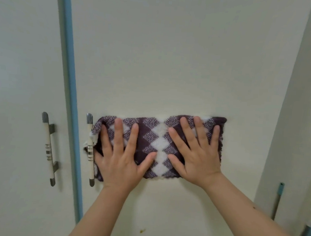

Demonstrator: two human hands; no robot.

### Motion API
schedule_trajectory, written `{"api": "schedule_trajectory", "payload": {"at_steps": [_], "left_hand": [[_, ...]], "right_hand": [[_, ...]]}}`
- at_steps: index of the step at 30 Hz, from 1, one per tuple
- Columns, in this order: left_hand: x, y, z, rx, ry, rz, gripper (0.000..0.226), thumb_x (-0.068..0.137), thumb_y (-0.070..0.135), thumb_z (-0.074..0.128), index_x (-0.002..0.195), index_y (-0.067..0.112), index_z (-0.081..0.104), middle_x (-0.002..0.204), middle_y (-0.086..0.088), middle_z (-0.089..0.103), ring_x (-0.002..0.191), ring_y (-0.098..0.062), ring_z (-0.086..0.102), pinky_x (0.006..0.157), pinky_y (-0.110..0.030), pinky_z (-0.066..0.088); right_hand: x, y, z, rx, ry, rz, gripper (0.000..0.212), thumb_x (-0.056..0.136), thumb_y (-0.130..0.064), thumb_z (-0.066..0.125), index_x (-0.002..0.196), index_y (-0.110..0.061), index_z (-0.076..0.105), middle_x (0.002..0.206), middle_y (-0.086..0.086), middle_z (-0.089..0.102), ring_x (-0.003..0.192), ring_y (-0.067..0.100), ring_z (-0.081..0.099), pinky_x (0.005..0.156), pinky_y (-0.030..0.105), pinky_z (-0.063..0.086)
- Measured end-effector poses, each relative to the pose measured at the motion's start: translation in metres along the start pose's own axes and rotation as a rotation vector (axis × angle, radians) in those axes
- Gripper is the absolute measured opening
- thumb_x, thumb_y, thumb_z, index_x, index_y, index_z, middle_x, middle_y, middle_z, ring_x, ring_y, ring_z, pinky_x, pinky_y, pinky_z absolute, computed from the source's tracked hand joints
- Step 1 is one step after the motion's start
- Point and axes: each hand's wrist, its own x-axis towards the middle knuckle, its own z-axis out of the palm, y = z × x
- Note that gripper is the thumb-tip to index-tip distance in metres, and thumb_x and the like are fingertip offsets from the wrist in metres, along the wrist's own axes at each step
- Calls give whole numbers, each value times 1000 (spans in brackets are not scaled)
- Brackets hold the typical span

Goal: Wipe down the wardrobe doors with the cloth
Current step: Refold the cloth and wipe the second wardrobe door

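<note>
1. The left hand (pixel 119 157) lies flat with fingers spread wide, palm pressing the cloth (pixel 158 145) against the right door (pixel 173 63).
2. The right hand (pixel 197 154) does the same just beside it, thumbs nearly meeting.
3. The cloth's end beyond the left hand tucks behind a handle (pixel 90 150).
4. Further left, past a blue strip (pixel 70 93), the left door (pixel 20 71) carries another handle (pixel 49 149).
5. A small yellowish spot (pixel 141 230) marks the door between the forearms.

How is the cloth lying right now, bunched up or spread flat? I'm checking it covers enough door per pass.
Spread flat: the cloth lies as a wide band against the door, pressed by the open left hand and right hand.
</note>
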Motion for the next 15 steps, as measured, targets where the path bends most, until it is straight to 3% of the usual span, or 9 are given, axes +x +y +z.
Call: {"api": "schedule_trajectory", "payload": {"at_steps": [2,4,11,15], "left_hand": [[1,-4,-2,-15,-5,-13,81,82,75,30,147,31,13,157,1,-5,141,-33,14,78,-49,39],[2,-4,-3,-19,-10,-17,81,82,74,31,147,31,12,157,1,-4,141,-34,14,74,-47,39],[1,2,-3,-48,-55,-59,79,83,72,25,148,31,6,157,1,-10,140,-37,10,93,-60,27],[1,14,-2,-56,-93,-117,78,84,73,19,148,31,1,156,0,-14,141,-39,5,95,-72,19]], "right_hand": [[4,-5,1,12,13,-4,65,91,-55,33,148,-28,17,158,3,-1,143,31,6,107,65,5],[5,-6,1,17,20,-7,65,91,-54,35,148,-28,18,158,3,0,143,31,8,107,65,6],[6,-4,1,15,25,-22,63,91,-55,34,147,-29,21,158,2,3,143,30,10,107,64,7],[3,7,1,21,38,-86,62,91,-55,36,146,-29,24,157,1,7,142,30,15,107,63,8]]}}
